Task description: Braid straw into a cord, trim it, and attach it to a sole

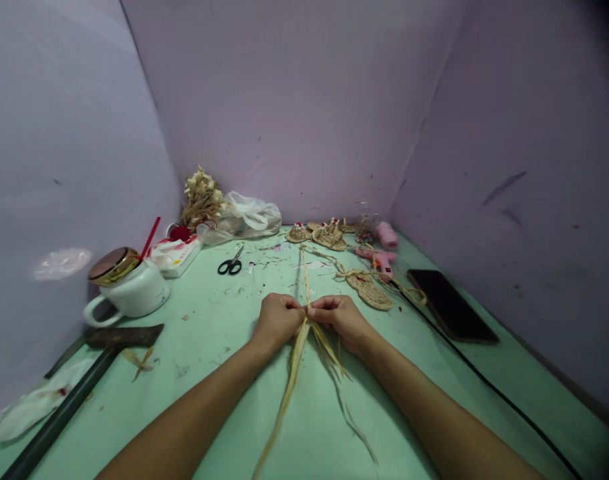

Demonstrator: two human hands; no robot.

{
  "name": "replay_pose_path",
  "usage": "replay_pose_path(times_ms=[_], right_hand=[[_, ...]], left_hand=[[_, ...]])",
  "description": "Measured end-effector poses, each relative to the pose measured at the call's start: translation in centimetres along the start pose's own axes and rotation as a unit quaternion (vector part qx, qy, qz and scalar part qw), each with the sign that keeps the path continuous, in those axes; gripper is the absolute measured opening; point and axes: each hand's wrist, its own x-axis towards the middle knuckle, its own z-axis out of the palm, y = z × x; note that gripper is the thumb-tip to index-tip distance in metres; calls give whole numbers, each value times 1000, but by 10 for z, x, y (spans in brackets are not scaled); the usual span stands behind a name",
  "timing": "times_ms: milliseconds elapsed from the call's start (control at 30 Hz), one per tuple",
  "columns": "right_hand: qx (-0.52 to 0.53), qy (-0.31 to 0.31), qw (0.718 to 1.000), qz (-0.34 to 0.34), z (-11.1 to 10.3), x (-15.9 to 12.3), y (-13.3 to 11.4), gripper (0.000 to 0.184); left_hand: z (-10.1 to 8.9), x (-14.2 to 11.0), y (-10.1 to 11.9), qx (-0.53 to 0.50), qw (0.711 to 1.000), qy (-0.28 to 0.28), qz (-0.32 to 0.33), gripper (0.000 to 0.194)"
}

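My left hand (pixel 278 319) and my right hand (pixel 340 316) meet at the middle of the green table (pixel 214 400), both pinched on a bundle of dried straw strands (pixel 297 360). One twisted strand runs from the pinch away from me toward the far wall. The loose ends fan out toward me, between my forearms. A woven straw oval (pixel 369 291) lies just beyond my right hand.
Black scissors (pixel 230 265), a white mug with a gold lid (pixel 127 285), a hammer (pixel 79 387), a pink glue gun (pixel 379 259) with a black cord, a dark phone (pixel 450 305), more woven straw pieces (pixel 327 235), a plastic bag (pixel 247 215) and dried husks sit around the table, with purple walls close by.
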Motion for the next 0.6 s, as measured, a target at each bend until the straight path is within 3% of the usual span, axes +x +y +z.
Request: replay_pose_path(times_ms=[167, 333, 467, 600], right_hand=[[7, -2, 1000, 2, 1, 1, 2, 24], [11, 25, 1000, -12, 4, 1, 6, 23], [9, 37, 999, -25, 5, -1, 6, 23], [22, 32, 999, -13, 4, -1, 4, 23]], left_hand=[[1, 0, -2, -28, 999, -20, -20, 8], [7, 1, -1, -89, 994, -1, -63, 8], [3, 5, 0, -137, 986, 12, -97, 9], [-2, 6, 2, -160, 982, -12, -100, 6]])
